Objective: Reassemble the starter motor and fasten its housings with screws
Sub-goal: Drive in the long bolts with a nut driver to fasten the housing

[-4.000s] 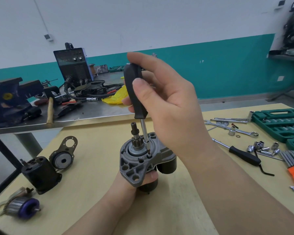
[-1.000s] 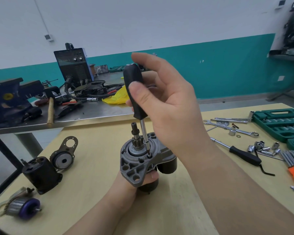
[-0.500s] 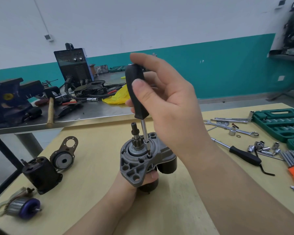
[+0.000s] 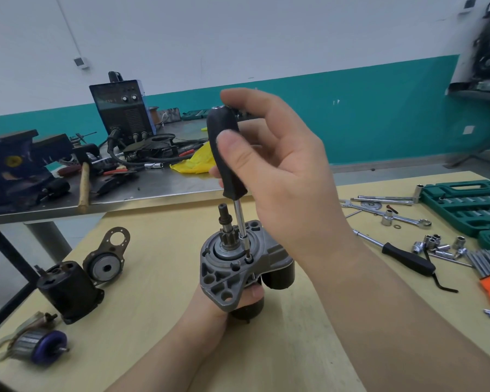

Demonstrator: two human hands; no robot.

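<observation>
Little has moved: your right hand (image 4: pixel 277 176) still pinches the screwdriver (image 4: pixel 228 157) on a screw (image 4: pixel 248 258), while your left hand (image 4: pixel 224 304) grips the starter motor (image 4: pixel 232 267) at centre frame. It's heavy, rigid metal; hold its body.

A screwdriver (image 4: pixel 227 154) is gripped by the right hand (image 4: pixel 280 176), its tip set on a screw (image 4: pixel 248 258) in the starter motor (image 4: pixel 238 267), which is held from below by the left hand (image 4: pixel 232 302)

Behind the wooden table (image 4: pixel 142 281) stands a steel bench (image 4: pixel 164 185) bearing a welding machine (image 4: pixel 122 107), hammer (image 4: pixel 84 183) and vise (image 4: pixel 14 165).
</observation>
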